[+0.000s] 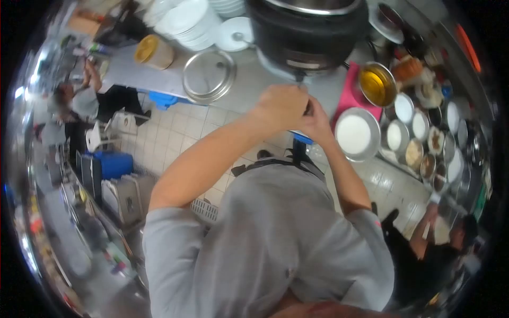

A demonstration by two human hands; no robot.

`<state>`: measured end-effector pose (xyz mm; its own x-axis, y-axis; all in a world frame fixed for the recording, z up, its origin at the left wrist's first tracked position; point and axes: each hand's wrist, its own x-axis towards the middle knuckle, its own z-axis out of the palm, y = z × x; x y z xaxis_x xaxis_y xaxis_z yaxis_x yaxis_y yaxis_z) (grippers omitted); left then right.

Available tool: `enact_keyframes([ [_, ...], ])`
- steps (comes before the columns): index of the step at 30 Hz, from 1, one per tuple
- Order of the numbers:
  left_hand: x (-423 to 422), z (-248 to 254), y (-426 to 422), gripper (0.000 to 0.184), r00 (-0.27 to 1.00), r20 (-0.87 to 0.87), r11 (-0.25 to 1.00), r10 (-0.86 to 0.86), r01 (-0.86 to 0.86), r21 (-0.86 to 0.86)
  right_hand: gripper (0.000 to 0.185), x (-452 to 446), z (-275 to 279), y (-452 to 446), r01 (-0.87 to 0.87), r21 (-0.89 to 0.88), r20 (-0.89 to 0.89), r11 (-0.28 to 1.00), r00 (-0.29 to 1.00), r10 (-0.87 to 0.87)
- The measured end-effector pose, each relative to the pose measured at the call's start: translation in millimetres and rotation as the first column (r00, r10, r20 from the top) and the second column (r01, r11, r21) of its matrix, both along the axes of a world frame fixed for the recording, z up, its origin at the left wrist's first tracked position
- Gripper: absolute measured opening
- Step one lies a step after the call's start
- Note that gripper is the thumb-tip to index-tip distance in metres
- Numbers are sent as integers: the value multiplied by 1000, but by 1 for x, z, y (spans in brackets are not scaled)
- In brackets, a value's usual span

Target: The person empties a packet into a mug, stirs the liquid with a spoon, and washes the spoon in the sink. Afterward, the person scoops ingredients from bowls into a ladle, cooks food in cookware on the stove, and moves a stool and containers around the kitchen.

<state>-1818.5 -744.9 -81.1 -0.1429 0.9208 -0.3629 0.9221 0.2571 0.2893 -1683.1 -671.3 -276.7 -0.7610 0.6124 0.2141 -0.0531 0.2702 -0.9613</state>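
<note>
My left hand (282, 106) and my right hand (318, 123) meet in front of my body at the edge of the metal counter (244, 87). The fingers of both hands are curled closed against each other. A small dark patch shows between them, but what they hold, if anything, is hidden. Just beyond my hands stands a large black pot-shaped cooker (310, 40) with a metal rim. To their left lies a round metal lid (209, 75). On the right, a steel bowl of white contents (356, 135) sits beside a pot of yellow liquid (377, 85).
Stacked white plates (188, 24) and a yellow-lidded tub (154, 52) stand at the back left. Several metal containers of ingredients (419, 127) crowd the right. One person (87, 100) is at far left, another (424, 249) at lower right. A blue bin (115, 165) stands left.
</note>
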Motion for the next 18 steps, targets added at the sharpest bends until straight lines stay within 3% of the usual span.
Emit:
enact_keyframes([
  [2,-2,-22,-3,34,965,-58,911,-254,259,322,67,7,8,-2,8,-53,28,999,1000,-7],
  [3,-3,-28,3,34,961,-51,907,-272,274,321,64,8,8,-1,-24,-102,46,994,999,28],
  [5,2,-27,14,34,982,34,977,-185,181,114,64,4,1,2,-23,-99,1,995,1000,24],
  [6,3,-22,17,34,980,37,976,-193,188,112,64,-2,-2,1,25,-52,-111,998,993,-31],
  [7,7,-8,22,31,990,-13,990,-141,141,17,65,-4,-6,1,78,-12,-225,997,971,-79],
  [8,9,-1,24,30,994,-68,994,-91,86,-75,65,-2,-8,1,83,-18,-222,996,971,-85],
  [10,1,-15,22,34,984,-26,984,-179,179,-10,63,0,-9,0,33,-171,51,985,998,-25],
  [11,-5,-21,21,39,965,7,963,-261,260,66,63,0,-7,-1,26,-174,49,984,999,-18],
  [14,-8,-30,23,45,977,13,967,-213,209,148,69,-3,-9,0,38,-204,75,978,997,-23],
  [15,-9,-31,23,45,978,14,968,-209,205,146,72,-5,-20,-2,80,-192,-11,978,996,-84],
  [16,-9,-21,25,48,989,61,980,-137,127,151,75,-7,-26,-2,125,-184,-97,975,985,-145],
  [18,-12,-7,26,51,992,110,988,-62,46,150,78,-6,-21,-2,143,-182,-63,973,986,-157],
])
